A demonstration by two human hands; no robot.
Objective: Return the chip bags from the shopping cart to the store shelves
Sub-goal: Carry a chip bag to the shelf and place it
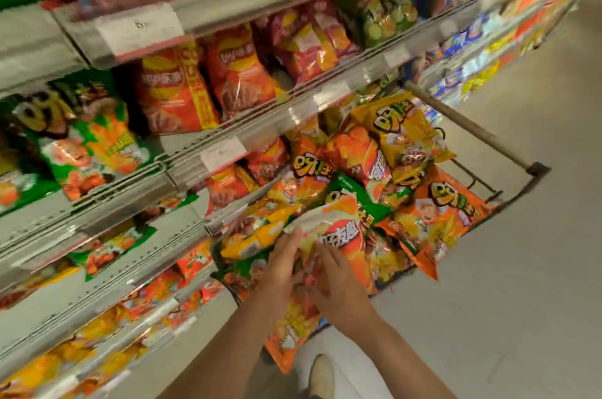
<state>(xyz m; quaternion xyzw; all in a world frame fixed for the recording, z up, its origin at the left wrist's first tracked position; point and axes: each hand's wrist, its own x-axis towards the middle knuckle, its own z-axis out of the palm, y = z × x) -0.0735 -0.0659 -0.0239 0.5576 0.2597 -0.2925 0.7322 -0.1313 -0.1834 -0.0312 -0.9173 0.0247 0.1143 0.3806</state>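
Both hands, left and right, hold an orange bag over the cart; finger closure is blurred. Lift it clear before turning to the shelf beyond the left hand.

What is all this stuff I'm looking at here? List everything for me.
Orange-and-white chip bag: one, held over the cart between both hands.
Chip bags in the cart: a heap, too many to count; orange, yellow, green.
Shopping cart: one, dark metal frame, right of the shelves.
Store shelves: several grey tiers, left and top, with white price labels.
Red bags: a row on a middle shelf.
Green bags: on the left of that tier.
Floor: pale grey.
Shoe: one, beige, bottom centre.
Left hand: on the held bag.
Right hand: on the same bag.
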